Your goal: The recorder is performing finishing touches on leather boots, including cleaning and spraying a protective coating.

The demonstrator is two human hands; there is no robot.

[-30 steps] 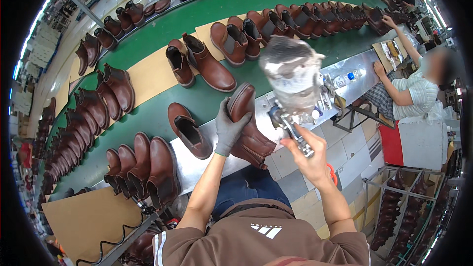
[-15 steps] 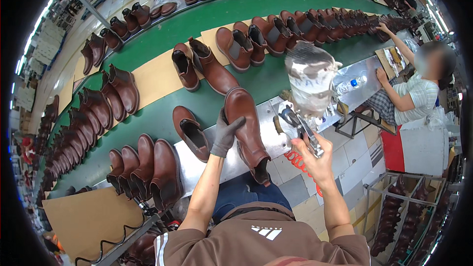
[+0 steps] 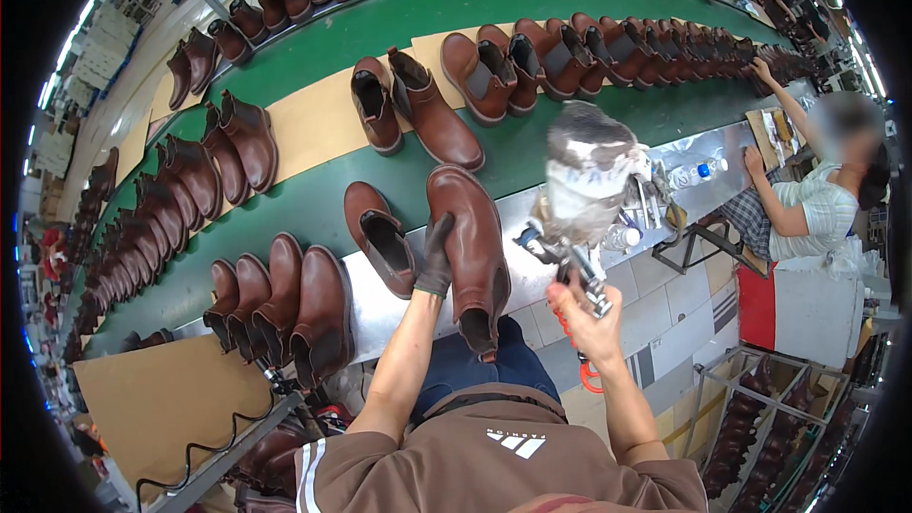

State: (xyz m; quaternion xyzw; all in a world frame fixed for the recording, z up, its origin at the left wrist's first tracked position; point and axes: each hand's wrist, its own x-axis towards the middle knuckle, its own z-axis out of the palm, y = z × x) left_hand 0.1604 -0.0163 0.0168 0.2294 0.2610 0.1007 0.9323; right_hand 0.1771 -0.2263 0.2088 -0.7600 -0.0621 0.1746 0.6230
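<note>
A brown leather ankle boot point(image 3: 465, 233) is held by my gloved left hand point(image 3: 435, 256), fingers against its left side, toe pointing away from me. My bare right hand point(image 3: 593, 323) is closed round a metal spray gun point(image 3: 572, 266) just right of the boot, its nozzle end turned toward the boot without touching it. On top of the gun sits a large cup wrapped in stained whitish cloth point(image 3: 584, 176). A red coiled hose point(image 3: 587, 375) hangs below my right hand. The matching boot point(image 3: 380, 239) lies on the bench left of my left hand.
Rows of brown boots point(image 3: 608, 47) line the green conveyor point(image 3: 366, 24); several more boots point(image 3: 318, 309) stand at my left. A metal bench point(image 3: 532, 214) carries plastic bottles point(image 3: 703, 171). To the right sits a co-worker point(image 3: 807, 199), near a boot rack point(image 3: 760, 418).
The held boot has turned to point straighter away from me. The spray gun has swung, its nozzle end moving left and slightly down toward the boot. The view has shifted a little.
</note>
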